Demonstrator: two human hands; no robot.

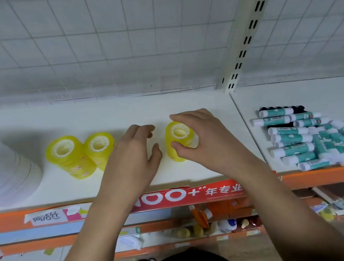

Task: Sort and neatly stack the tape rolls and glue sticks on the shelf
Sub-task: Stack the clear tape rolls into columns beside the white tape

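Observation:
Three stacks of yellow tape rolls stand on the white shelf [185,101]. My right hand [202,139] grips the rightmost yellow stack [178,138], fingers over its top and thumb on its side. My left hand [135,153] hovers just left of that stack with fingers loosely spread, holding nothing. Two more yellow stacks, the far left stack [66,155] and the middle stack [99,148], stand close together; my left hand partly hides the middle one. A pile of teal-and-white glue sticks [309,138] lies jumbled on the right shelf section.
A tall stack of wide white tape rolls [7,177] sits at the far left. A slotted upright post [242,43] divides the two shelf sections. The orange front edge [322,174] carries a red banner. Lower shelves hold mixed small goods.

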